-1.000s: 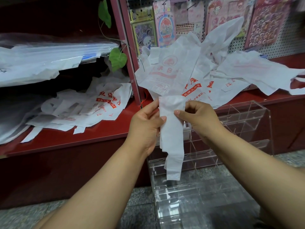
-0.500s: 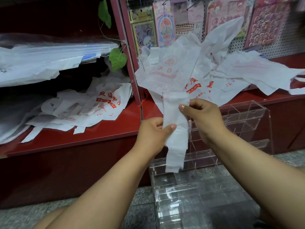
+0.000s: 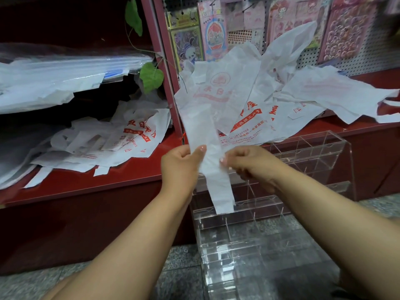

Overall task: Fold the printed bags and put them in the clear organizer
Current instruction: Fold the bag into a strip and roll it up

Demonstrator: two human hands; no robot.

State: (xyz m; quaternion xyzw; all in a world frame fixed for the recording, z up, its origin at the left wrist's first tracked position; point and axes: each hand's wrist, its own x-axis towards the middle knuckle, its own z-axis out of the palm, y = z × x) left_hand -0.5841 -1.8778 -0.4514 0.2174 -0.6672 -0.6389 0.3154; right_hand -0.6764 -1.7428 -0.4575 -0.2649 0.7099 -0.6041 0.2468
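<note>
A white bag with red print (image 3: 207, 118) is held up in front of the shelf, its narrow folded lower part hanging down over the clear organizer (image 3: 307, 169). My left hand (image 3: 181, 167) pinches the bag's left edge with the thumb on top. My right hand (image 3: 249, 163) pinches the right edge at the same height. The bag's wide printed upper part rises above both hands. More printed bags lie in a heap on the red shelf behind (image 3: 303, 100).
A second pile of printed bags (image 3: 112, 144) lies on the left red shelf (image 3: 86, 185), under stacked clear plastic sheets (image 3: 54, 79). Sticker packs hang on a pegboard (image 3: 350, 48) at the back right. A green plant leaf (image 3: 151, 77) hangs by the shelf post. The floor is grey stone.
Both hands have come down lower on the bag and now sit level on its two edges; the strip below them hangs shorter and the bag's upper part stands more spread out.
</note>
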